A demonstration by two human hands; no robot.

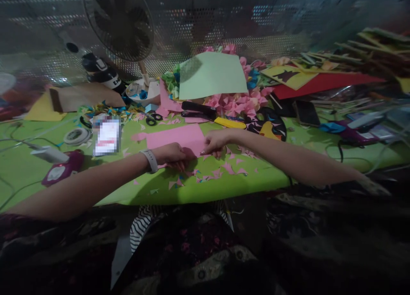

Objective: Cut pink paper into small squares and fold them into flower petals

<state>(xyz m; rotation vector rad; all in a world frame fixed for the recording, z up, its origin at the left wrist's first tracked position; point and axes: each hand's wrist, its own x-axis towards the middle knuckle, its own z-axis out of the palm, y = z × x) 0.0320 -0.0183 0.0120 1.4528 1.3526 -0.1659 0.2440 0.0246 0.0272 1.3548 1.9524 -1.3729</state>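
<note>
A pink paper sheet (179, 138) lies flat on the green table (38, 167) in front of me. My left hand (173, 155), with a pale watch on the wrist, rests curled on the sheet's near edge and pinches it. My right hand (215, 142) presses its fingertips on the sheet's right near corner. Small pink paper scraps (224, 169) lie scattered around both hands.
Beyond the sheet lie a black stapler (198, 109), a yellow cutter (229, 123), small scissors (153, 118), a light green sheet (213, 75) over pink folded pieces, and a fan (120, 24). Tape rolls (76, 136), a pink device (62, 170) and cables sit left; red paper (320, 83) and a phone (306, 112) right.
</note>
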